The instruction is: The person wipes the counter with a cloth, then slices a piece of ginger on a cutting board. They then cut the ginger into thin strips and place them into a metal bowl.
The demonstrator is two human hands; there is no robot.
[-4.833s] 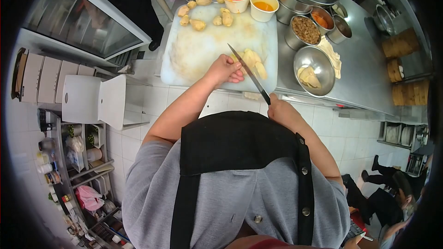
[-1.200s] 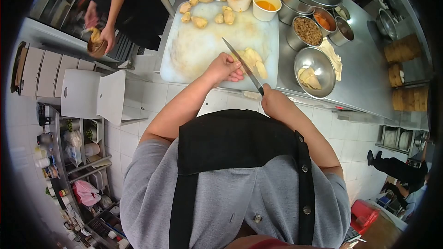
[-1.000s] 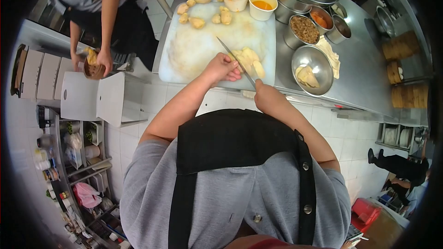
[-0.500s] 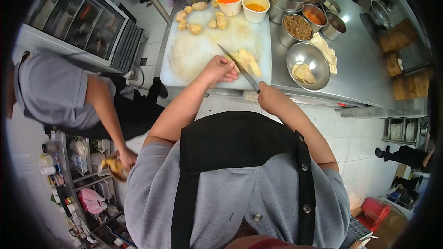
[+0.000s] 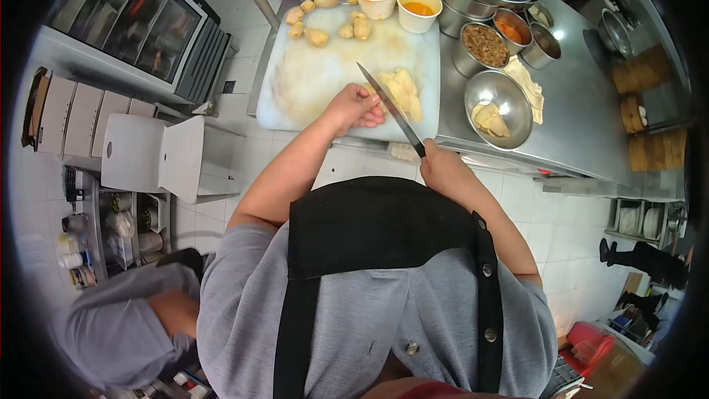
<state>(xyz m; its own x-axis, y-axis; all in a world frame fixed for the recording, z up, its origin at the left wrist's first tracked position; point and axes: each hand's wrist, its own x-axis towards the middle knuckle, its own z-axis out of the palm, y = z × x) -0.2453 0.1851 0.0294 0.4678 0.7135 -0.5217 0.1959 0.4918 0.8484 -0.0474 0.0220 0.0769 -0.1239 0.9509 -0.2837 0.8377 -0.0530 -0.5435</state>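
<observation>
The right hand point(image 5: 443, 170) grips the knife point(image 5: 390, 108) angled over pale ginger pieces point(image 5: 402, 92), which the left hand point(image 5: 353, 107) steadies with curled fingers on the cutting board point(image 5: 317, 81).

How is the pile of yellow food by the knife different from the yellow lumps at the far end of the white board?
The pile by the knife is cut into flat pieces heaped together, with the left hand at it. The lumps at the far edge are whole, rounder and spread apart, and no hand touches them. Both are pale yellow and lie on the white cutting board.
</observation>
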